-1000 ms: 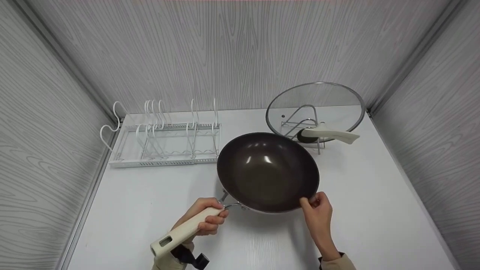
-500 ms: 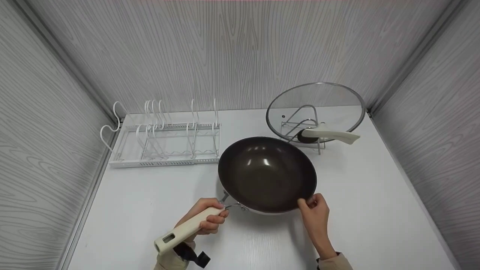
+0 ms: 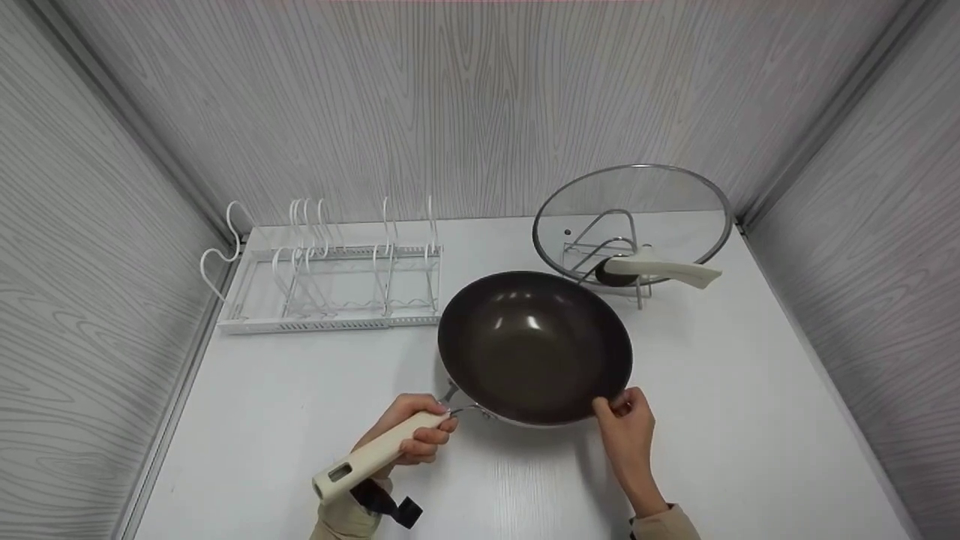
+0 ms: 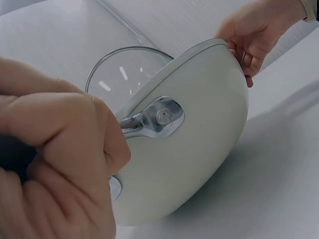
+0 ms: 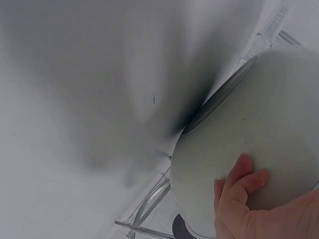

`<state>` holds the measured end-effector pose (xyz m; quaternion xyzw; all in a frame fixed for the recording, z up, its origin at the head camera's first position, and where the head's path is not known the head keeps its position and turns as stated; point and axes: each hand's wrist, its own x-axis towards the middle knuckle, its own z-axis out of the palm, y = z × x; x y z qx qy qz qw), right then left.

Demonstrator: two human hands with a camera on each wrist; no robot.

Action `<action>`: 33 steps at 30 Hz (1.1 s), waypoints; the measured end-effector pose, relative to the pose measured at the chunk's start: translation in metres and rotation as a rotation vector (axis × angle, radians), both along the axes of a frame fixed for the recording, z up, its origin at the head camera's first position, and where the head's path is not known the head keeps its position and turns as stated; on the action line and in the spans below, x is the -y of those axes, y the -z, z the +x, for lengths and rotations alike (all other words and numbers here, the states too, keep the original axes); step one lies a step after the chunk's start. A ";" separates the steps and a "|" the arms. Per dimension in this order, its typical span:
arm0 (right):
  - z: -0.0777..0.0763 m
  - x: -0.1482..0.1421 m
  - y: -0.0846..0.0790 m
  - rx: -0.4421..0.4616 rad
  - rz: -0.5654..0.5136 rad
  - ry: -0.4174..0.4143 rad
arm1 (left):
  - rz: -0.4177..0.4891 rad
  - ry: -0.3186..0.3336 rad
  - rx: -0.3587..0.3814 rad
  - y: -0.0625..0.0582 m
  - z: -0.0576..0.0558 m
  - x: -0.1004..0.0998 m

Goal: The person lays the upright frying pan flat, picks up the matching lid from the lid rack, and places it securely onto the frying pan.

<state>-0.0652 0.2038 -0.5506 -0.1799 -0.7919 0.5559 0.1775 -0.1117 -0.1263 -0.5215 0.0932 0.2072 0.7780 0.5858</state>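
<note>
A wok (image 3: 536, 349) with a dark brown inside and a pale outer wall (image 4: 199, 129) is held tilted over the white table. My left hand (image 3: 416, 431) grips its cream handle (image 3: 371, 461) near the metal bracket (image 4: 159, 117). On the near right, my right hand (image 3: 628, 431) pinches the rim, thumb on the inner side and fingers beneath. In the right wrist view the fingers of the right hand (image 5: 244, 199) lie against the pale outer wall. The wok's base faces down, with a shadow on the table close under it.
A white wire rack (image 3: 330, 322) with upright loops stands at the back left. At the back right, a glass lid (image 3: 675, 202) with a cream handle (image 3: 664, 268) leans upright in a small metal wire stand (image 3: 637, 296). Grey wood-grain walls (image 3: 465, 112) enclose the table (image 3: 750, 420).
Both hands keep their hold on the wok. Its tilt has shifted slightly, its far rim sits a little lower, and the right hand has moved slightly left.
</note>
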 end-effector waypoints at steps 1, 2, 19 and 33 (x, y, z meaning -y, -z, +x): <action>0.001 0.000 0.000 0.002 0.005 -0.001 | 0.006 0.002 0.002 0.002 -0.001 0.001; 0.001 0.001 0.001 0.004 0.014 -0.003 | 0.014 0.005 0.004 0.003 -0.001 0.002; 0.012 0.007 0.010 0.111 0.205 -0.135 | 0.069 -0.098 -0.102 0.041 -0.013 0.033; 0.016 0.018 0.020 0.169 0.178 -0.219 | -0.003 -0.227 -0.154 0.063 -0.027 0.054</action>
